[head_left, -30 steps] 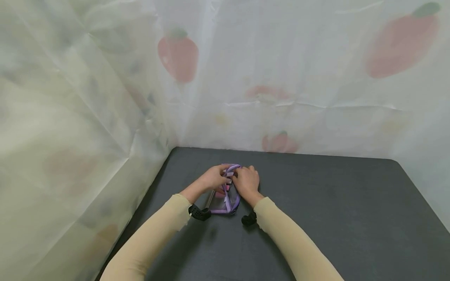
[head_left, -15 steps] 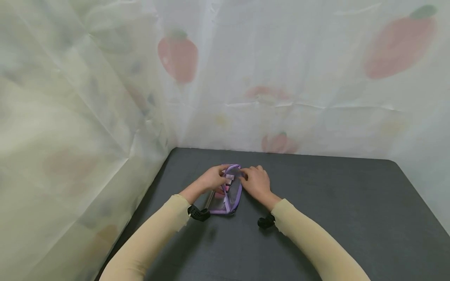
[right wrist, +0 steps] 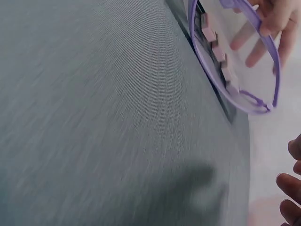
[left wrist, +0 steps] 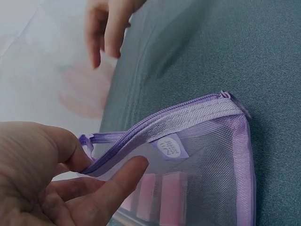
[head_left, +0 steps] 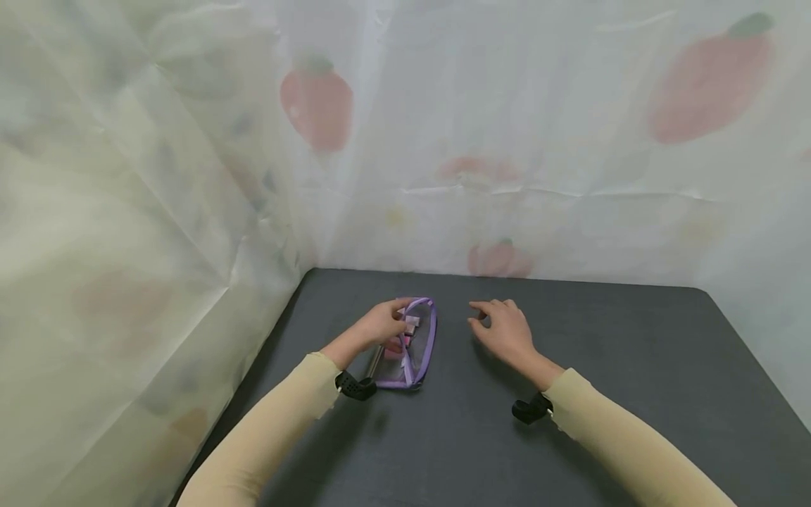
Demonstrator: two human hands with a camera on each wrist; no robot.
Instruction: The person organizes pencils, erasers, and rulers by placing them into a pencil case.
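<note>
A dark table (head_left: 570, 394) is being shown, walled on two sides by a pale sheet (head_left: 507, 141) printed with strawberries. A purple mesh pouch (head_left: 415, 345) is lying near the table's back left corner, with pink blocks (left wrist: 160, 197) and a metal rod (head_left: 376, 359) visible through its clear side. Compared with the view half a second earlier, the right hand (head_left: 507, 334) is being drawn away from the pouch and is now well apart from it, to its right, so the work at the zip end is judged to be passing to one hand alone. The pouch itself is being kept where it was. The left hand (head_left: 380, 324) is still being held at the pouch's far end: in the left wrist view the zipper edge (left wrist: 188, 117) is being pinched between thumb (left wrist: 42, 146) and a finger below. The right hand is being held over the table with fingers loosely spread and relaxed; nothing is being grasped or touched by it.
</note>
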